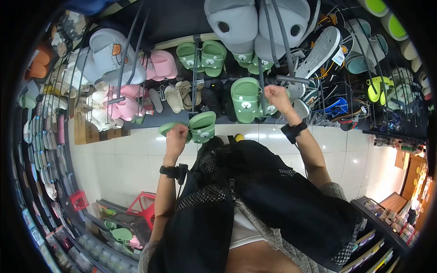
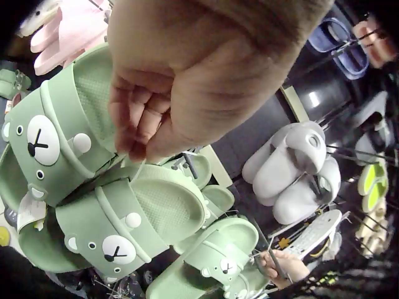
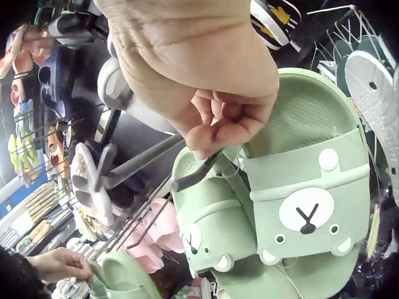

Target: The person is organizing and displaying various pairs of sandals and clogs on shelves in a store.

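Note:
In the head view my left hand (image 1: 175, 142) pinches the thin tie joining a pair of green bear-face slippers (image 1: 202, 126), which hang from its fingertips in front of the rack. The left wrist view shows these slippers (image 2: 103, 227) close up, their straps printed with white muzzles. My right hand (image 1: 278, 98), farther right, has curled fingers pinching the tie of a second green bear pair (image 1: 246, 98). Up close in the right wrist view, that pair (image 3: 305, 205) hangs right beside the tip of a dark metal hook (image 3: 196, 176), with the fingertips just over it.
More green slippers (image 1: 212, 57) hang behind on hooks. Large grey slippers (image 1: 234, 20) and long metal prongs jut out overhead. Pink slippers (image 1: 125, 103) hang to the left, patterned flip-flops (image 1: 321, 52) to the right. A red stool (image 1: 144, 208) stands on the tiled floor (image 1: 129, 166).

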Demonstrator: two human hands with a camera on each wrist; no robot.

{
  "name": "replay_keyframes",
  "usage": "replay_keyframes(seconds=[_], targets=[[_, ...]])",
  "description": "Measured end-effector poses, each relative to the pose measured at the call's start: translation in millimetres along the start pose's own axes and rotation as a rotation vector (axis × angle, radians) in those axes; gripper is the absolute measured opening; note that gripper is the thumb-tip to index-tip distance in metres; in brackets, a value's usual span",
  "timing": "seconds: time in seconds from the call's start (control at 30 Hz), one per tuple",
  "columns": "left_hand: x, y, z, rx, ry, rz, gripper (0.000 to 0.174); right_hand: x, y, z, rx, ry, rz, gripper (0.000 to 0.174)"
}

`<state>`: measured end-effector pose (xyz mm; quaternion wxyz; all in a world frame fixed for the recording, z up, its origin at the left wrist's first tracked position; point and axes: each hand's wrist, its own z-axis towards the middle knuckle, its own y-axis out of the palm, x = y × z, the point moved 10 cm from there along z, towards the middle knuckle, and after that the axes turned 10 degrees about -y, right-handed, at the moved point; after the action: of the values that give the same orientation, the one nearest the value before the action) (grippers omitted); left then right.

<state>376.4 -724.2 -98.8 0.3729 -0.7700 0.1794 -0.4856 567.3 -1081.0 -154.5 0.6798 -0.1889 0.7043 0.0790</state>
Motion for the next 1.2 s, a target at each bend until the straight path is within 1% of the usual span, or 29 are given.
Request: replay_keyframes(seconds=[0.07, 0.1, 0.17, 0.23, 0.27, 0.3, 0.37, 0.4, 0.43, 0.5, 0.57, 0.6, 0.63, 0.7, 0.77, 0.8, 0.83, 0.9, 0.97, 1.03, 1.1, 1.13, 1.17, 1.2], targets=[[-3.1, -0.1, -0.9, -0.004, -0.005, 0.003, 0.007, -1.5, -6.8, 21.6, 0.031, 0.019, -0.011, 0.007], [-4.0, -0.4, -1.5, -0.002, -0.009, -0.011, 0.007, 8.9, -12.2, 39.6, 0.024, -0.023, -0.039, 0.008], [-6.4, -2.2, -2.6, 0.009, -0.019, -0.03, 0.007, 35.2, -28.5, 80.7, 0.022, -0.103, -0.255, 0.009], [-6.9, -3.3, -4.0, 0.009, -0.006, -0.034, 0.008, 19.6, -32.8, 104.8, 0.044, -0.164, -0.387, 0.008], [-8.4, -4.5, -4.4, 0.013, -0.009, -0.037, 0.008, 10.1, -32.9, 112.9, 0.066, -0.189, -0.387, 0.008], [-9.1, -4.5, -5.0, 0.006, -0.005, -0.038, 0.008, 18.9, -43.0, 114.0, 0.17, -0.04, -0.275, 0.008], [-11.1, -5.3, -5.3, 0.003, -0.006, -0.041, 0.008, 38.7, -54.7, 137.4, 0.277, -0.096, -0.128, 0.011], [-9.0, -6.0, -5.4, 0.0, 0.021, -0.038, 0.008, 35.6, -59.9, 152.0, 0.285, -0.356, -0.324, 0.014], [-7.7, -7.0, -6.1, -0.002, 0.045, -0.033, 0.007, 35.4, -63.4, 149.5, 0.274, -0.355, -0.32, 0.014], [-5.8, -9.0, -5.6, -0.003, 0.031, -0.056, 0.007, -0.7, -63.1, 129.6, 0.334, -0.507, -0.397, 0.018], [-7.9, -12.2, -3.3, 0.005, 0.002, -0.076, 0.007, -56.4, -60.0, 90.0, 0.42, -0.512, -0.316, 0.021], [-6.5, -12.2, -2.4, 0.002, 0.035, -0.069, 0.008, -87.2, -54.5, 62.7, 0.451, -0.441, -0.329, 0.02], [-5.0, -12.2, -2.7, -0.003, 0.066, -0.062, 0.01, -104.6, -46.7, 36.4, 0.48, -0.368, -0.345, 0.02], [-7.3, -15.3, 0.1, -0.001, 0.044, -0.077, 0.01, -103.9, -32.4, 3.0, 0.553, -0.44, -0.255, 0.016], [-5.6, -17.7, -1.0, -0.011, 0.043, -0.092, 0.01, -122.4, 1.1, -26.6, 0.473, -0.406, -0.39, 0.009], [-2.8, -19.3, -0.2, -0.014, 0.048, -0.121, 0.01, -120.8, 17.0, -31.6, 0.4, -0.465, -0.388, 0.009], [0.3, -20.5, 0.6, -0.02, 0.056, -0.15, 0.01, -124.7, 30.5, -34.8, 0.374, -0.486, -0.374, 0.012], [6.1, -21.9, 2.7, -0.034, 0.061, -0.141, 0.01, -114.1, 38.9, -32.9, 0.373, -0.439, -0.421, 0.014], [9.9, -22.5, 5.4, -0.061, -0.004, -0.141, 0.008, -114.9, 40.2, -29.8, 0.394, -0.425, -0.419, 0.013], [12.4, -22.1, 7.9, -0.078, 0.018, -0.143, 0.008, -118.7, 43.2, -30.4, 0.416, -0.408, -0.415, 0.012], [14.6, -20.5, 10.8, -0.093, 0.039, -0.15, 0.008, -148.7, 70.8, -35.5, 0.283, -0.656, -0.568, 0.011], [15.4, -19.4, 12.2, -0.1, 0.046, -0.144, 0.008, -153.6, 85.1, -36.3, 0.228, -0.676, -0.545, 0.009], [16.4, -18.8, 14.2, -0.104, 0.055, -0.137, 0.008, -153.6, 102.9, -37.0, 0.133, -0.648, -0.554, 0.008], [17.3, -18.5, 15.5, -0.107, 0.061, -0.137, 0.008, -153.0, 125.7, -39.0, 0.014, -0.633, -0.479, 0.007]])
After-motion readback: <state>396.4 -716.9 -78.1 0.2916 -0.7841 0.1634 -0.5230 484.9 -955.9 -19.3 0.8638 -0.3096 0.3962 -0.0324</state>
